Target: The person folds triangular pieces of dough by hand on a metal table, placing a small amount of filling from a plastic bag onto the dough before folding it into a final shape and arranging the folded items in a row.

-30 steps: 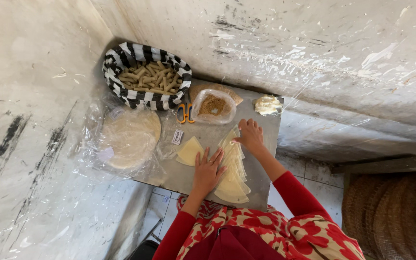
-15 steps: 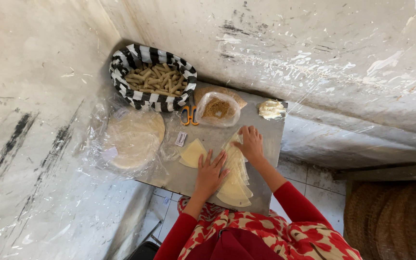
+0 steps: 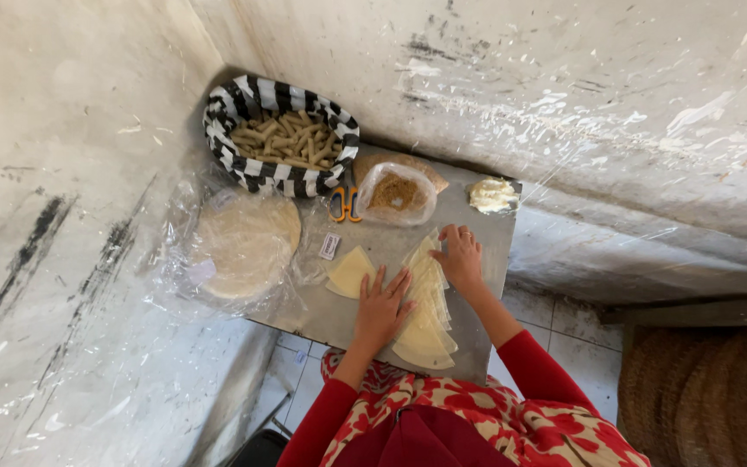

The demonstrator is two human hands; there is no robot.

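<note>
A fanned row of pale triangular dough sheets (image 3: 427, 322) lies on a small grey metal table (image 3: 484, 346). My left hand (image 3: 381, 306) rests flat on the left edge of that row, fingers spread. At the far end of the row my right hand (image 3: 459, 257) touches the top sheets with bent fingers. One separate triangular sheet (image 3: 350, 271) lies just left of my left hand. Neither hand grips anything.
A black-and-white striped basket (image 3: 239, 164) of rolled pastries stands at the back left. Round flat sheets in clear plastic (image 3: 244, 246) lie left. A bag of brown filling (image 3: 395, 192), orange-handled scissors (image 3: 344, 205) and a white lump (image 3: 492, 195) sit at the back. Rough walls enclose the table.
The hands stay on the fanned sheets with only slight shifts. The view has drifted a little.
</note>
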